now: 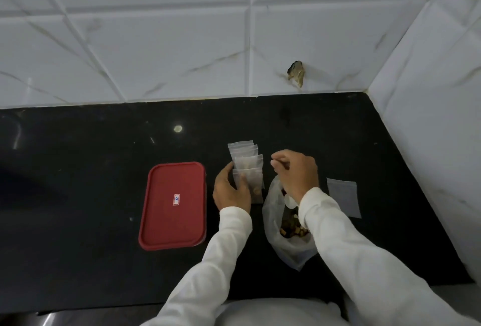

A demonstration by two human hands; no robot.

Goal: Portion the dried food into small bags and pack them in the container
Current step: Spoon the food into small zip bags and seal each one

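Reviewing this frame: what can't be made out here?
Head view throughout.
Whatever lies under the red lid: covered by it.
The lid's label: too small to read.
What the right hand pinches, if anything: blurred.
Part of the dried food in the big bag: behind the right sleeve.

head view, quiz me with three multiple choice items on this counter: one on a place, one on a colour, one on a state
1. Where does the container lie?
A) to the left of the left hand
B) in the person's lap
C) up on the wall tiles

2. What colour is its lid?
A) blue
B) red
C) green

3. What is the left hand doing?
A) lying flat and empty
B) holding a small bag
C) lifting the lid

Answers:
1 A, it lies on the black counter left of that hand.
2 B, the lid is plainly red.
3 B, its fingers curl round the small bag.
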